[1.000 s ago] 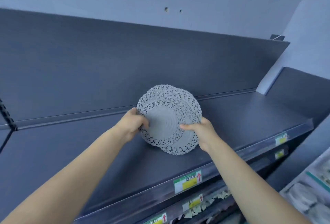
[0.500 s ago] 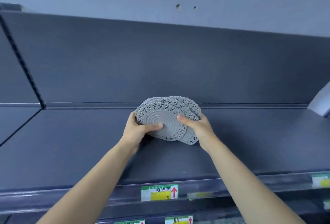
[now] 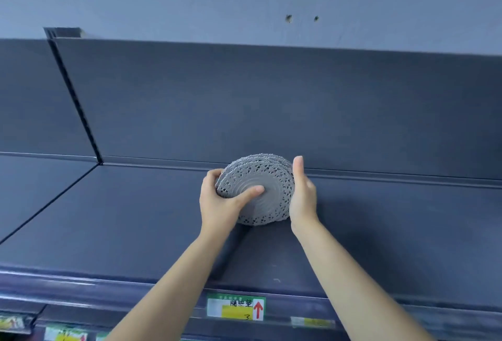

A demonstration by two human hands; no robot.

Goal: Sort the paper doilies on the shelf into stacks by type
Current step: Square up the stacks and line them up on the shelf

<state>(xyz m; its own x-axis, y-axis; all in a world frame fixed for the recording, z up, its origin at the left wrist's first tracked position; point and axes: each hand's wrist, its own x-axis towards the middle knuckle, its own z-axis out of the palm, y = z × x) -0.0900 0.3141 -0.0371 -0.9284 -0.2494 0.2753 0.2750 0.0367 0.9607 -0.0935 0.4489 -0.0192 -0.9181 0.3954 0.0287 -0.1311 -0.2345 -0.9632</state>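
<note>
doily stack [image 3: 267, 191]: centre frame, tilted over shelf [image 3: 380, 232]
left hand [image 3: 220, 204]: gripping left edge
right hand [image 3: 303, 196]: flat, fingers straight against right edge

Doily stack [image 3: 260, 191] on shelf [image 3: 135, 218], between the hands, price label [image 3: 235, 308] below.

Dark grey shelf [image 3: 135, 218], flat, with upright back panel [image 3: 271, 101] along far side and green-and-yellow price label [image 3: 235, 308] on near rail. At middle, tilted stack of paper doilies [image 3: 269, 185], lower rim apparently touching the board.
</note>
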